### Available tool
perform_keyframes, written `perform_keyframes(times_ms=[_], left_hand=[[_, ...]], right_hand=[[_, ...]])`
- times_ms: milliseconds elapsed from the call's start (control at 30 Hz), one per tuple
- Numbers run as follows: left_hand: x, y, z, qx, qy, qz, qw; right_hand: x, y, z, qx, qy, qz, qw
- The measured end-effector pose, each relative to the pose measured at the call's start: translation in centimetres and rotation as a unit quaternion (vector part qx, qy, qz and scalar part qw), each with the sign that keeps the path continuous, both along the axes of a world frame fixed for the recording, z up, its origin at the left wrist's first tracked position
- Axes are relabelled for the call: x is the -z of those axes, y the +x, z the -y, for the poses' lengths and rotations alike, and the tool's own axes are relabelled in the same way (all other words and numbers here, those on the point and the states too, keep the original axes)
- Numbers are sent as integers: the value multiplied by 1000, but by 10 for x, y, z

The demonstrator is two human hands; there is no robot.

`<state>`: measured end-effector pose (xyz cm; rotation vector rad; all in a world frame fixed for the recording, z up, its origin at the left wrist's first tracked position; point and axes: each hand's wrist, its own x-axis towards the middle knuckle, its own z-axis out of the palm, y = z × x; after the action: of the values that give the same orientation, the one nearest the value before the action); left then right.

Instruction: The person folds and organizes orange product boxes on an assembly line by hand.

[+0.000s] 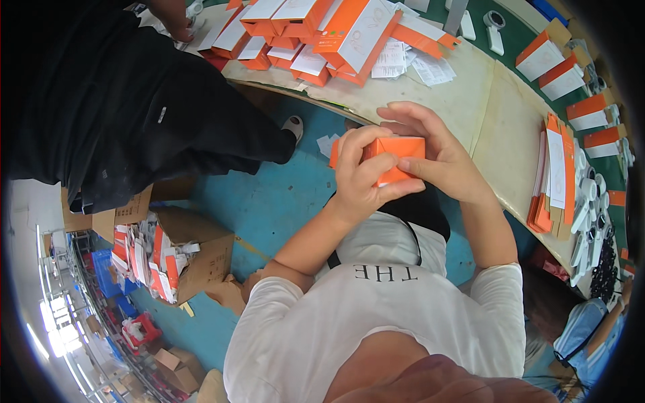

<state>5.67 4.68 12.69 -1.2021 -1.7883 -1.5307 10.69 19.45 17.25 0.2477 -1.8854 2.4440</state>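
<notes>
A small orange box (405, 146) is held in front of my body, just off the near edge of the worktable. My left hand (357, 171) wraps round its left side, with the thumb and fingers closed on it. My right hand (440, 153) is at its right side, the thumb pressed on the face towards me and the fingers curving past the far side. Part of the box is hidden behind my left fingers, and an orange bit shows at their left.
On the worktable (463, 111) stand stacked orange-and-white boxes (356, 40), printed leaflets (390, 60), flat cartons (554, 174) and white handheld devices (588, 201). A person in black (154, 114) stands left; another in blue (584, 329) is lower right. A full carton (208, 255) sits on the floor.
</notes>
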Motion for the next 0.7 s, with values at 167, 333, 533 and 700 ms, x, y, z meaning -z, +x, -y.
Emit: perform_keyframes(times_ms=[167, 333, 533, 700], left_hand=[[0, -9, -3, 19, -70, -3, 997], [10, -14, -10, -23, -120, 22, 992], [3, -28, -3, 45, -70, 203, 976], [12, -45, -10, 19, -88, 245, 965]], right_hand=[[-1, -1, -11, 9, 134, 45, 990], [16, -14, -16, -9, 178, 87, 980], [26, -67, -141, 53, 243, 109, 963], [63, -143, -303, 413, 644, 264, 588]])
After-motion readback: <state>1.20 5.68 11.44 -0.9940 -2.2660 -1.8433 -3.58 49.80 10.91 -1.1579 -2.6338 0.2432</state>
